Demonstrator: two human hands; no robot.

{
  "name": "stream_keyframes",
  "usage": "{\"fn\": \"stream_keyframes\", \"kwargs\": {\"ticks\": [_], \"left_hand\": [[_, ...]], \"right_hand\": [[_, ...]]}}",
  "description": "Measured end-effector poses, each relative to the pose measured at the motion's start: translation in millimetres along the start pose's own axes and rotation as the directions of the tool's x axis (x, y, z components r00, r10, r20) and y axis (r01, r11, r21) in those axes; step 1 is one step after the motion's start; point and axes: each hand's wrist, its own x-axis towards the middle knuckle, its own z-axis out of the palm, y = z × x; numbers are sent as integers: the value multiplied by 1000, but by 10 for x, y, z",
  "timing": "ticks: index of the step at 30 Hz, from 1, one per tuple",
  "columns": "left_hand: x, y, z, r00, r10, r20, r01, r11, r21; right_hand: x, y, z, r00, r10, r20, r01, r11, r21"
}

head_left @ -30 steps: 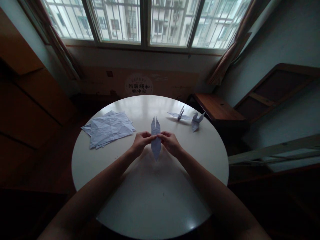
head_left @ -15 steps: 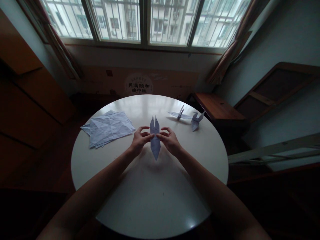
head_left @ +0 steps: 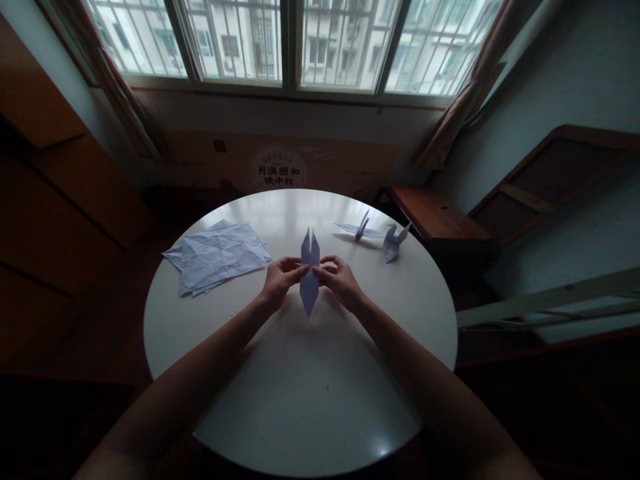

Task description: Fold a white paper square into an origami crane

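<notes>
Between my two hands is a folded sheet of pale paper [head_left: 309,291], long and narrow, with two slim points at the far end and one broad point toward me. My left hand [head_left: 281,280] pinches its left edge, thumb on top. On the opposite edge, my right hand [head_left: 339,281] grips it the same way. The other fingers are partly hidden behind the paper. Two folded paper cranes lie beyond my right hand: one crane [head_left: 361,228] with wings spread, the other crane [head_left: 393,243] nearer the table's rim.
A stack of creased paper sheets [head_left: 220,260] lies on the left of the round white table [head_left: 310,413]. A low wooden stool or bench [head_left: 440,217] stands past the table at the right. Barred windows [head_left: 240,43] and a printed panel [head_left: 340,160] are behind.
The fingers of both hands have curled in closer behind the folded paper. Its near point has swung slightly left.
</notes>
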Motion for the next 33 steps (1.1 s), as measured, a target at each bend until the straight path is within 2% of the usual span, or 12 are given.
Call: {"fn": "stream_keyframes", "kwargs": {"ticks": [3, 7, 11, 14, 17, 23, 29, 33], "left_hand": [[0, 23, 13, 999, -17, -29, 16, 1000, -23], [-17, 37, 20, 995, -87, 55, 88, 996, -20], [-38, 36, 27, 991, -71, 109, 72, 997, -2], [-39, 53, 27, 991, -49, 128, 51, 999, -12], [-24, 76, 11, 987, -32, 156, 33, 999, -8], [1, 61, -21, 976, -59, 211, 52, 998, 41], [3, -2, -28, 977, -39, 209, 31, 999, 44], [18, -19, -59, 976, -7, 218, -13, 996, 90]], "right_hand": [[-16, -6, 9, 998, -66, 14, 67, 995, -73], [-23, -19, 4, 985, -167, 32, 170, 960, -224], [-50, -59, -2, 929, -367, 59, 353, 823, -444], [-69, -80, 7, 896, -434, 92, 417, 755, -506], [-67, -81, 20, 905, -416, 82, 404, 786, -468], [-43, -83, 11, 953, -291, 79, 301, 901, -312], [-28, -70, -10, 957, -287, 39, 285, 912, -296], [-30, -69, -21, 964, -257, 67, 264, 909, -324]]}}
